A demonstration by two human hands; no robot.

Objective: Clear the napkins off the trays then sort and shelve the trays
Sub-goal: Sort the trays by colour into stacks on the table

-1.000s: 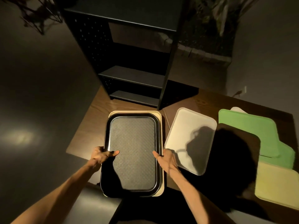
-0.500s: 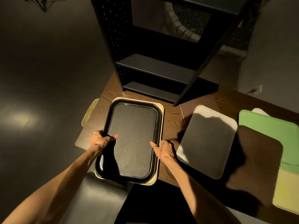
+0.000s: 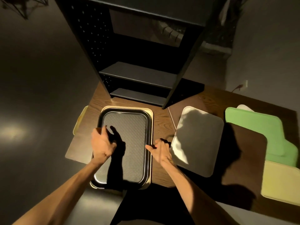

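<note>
No brand, label or writing can be read on anything in front of you. Half a second ago both of your hands gripped the long edges of the black tray; now they have let go. Your left hand has lifted above the tray's left rim, its fingers loosely spread and its shadow falling across the textured tray bed; that grip is loose and holds nothing. Your right hand sits just beside the tray's right rim, fingers relaxed and splayed, thumb pointing toward the rim; whether the thumb touches it you cannot tell, and that grip also holds nothing.

The black tray lies flat on a cream tray, whose border shows along the far and right sides, and the pair rests on the wooden desk with its near end over the desk's front edge. Directly beyond it stands the black shelf unit. A yellow tray pokes out at the desk's left edge. To your right a white tray lies face down, then a brown tray, overlapping green trays and a pale yellow tray at the far right.
</note>
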